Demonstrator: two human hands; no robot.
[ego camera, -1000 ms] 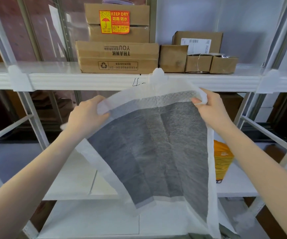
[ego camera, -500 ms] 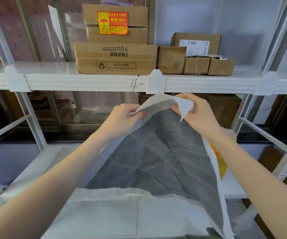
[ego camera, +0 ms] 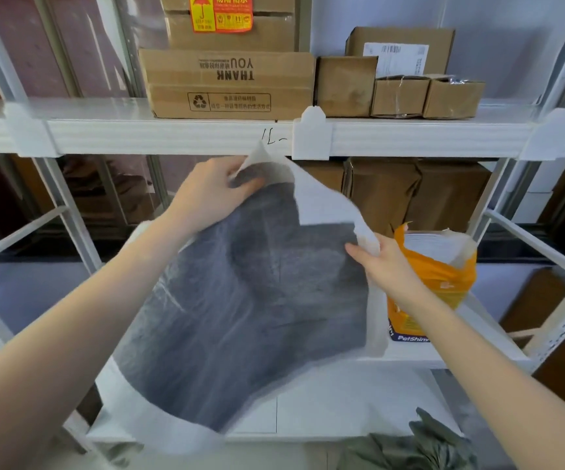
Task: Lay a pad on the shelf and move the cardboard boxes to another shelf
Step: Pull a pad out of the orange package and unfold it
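- A person holds a grey pad [ego camera: 250, 300] with a white border in both hands, spread in the air over the lower white shelf [ego camera: 342, 401] of a metal rack.
- The left hand [ego camera: 206, 195] pinches the pad's far corner, fingers closed tight on the edge just below the upper shelf [ego camera: 172, 134].
- The right hand [ego camera: 386, 266] grips the pad's right edge lower down, thumb and fingers folded narrowly around the white border.
- The pad hangs tilted, its far corner raised and its near white edge drooping toward the lower shelf's front; whether it touches the shelf cannot be told.
- On the upper shelf stand the cardboard boxes: a wide flat box [ego camera: 227, 84] printed "THANK YOU" upside down, a box with a red-and-yellow sticker [ego camera: 230, 22] stacked on it, and to the right a plain box [ego camera: 345, 86], two small taped boxes [ego camera: 399, 96] [ego camera: 454, 98] and a labelled box [ego camera: 399, 45] behind them.
- An open orange bag [ego camera: 437, 283] sits on the right of the lower shelf, just beside the right hand, white sheets showing at its mouth.
- Brown cartons [ego camera: 416, 195] stand behind the rack, far right.
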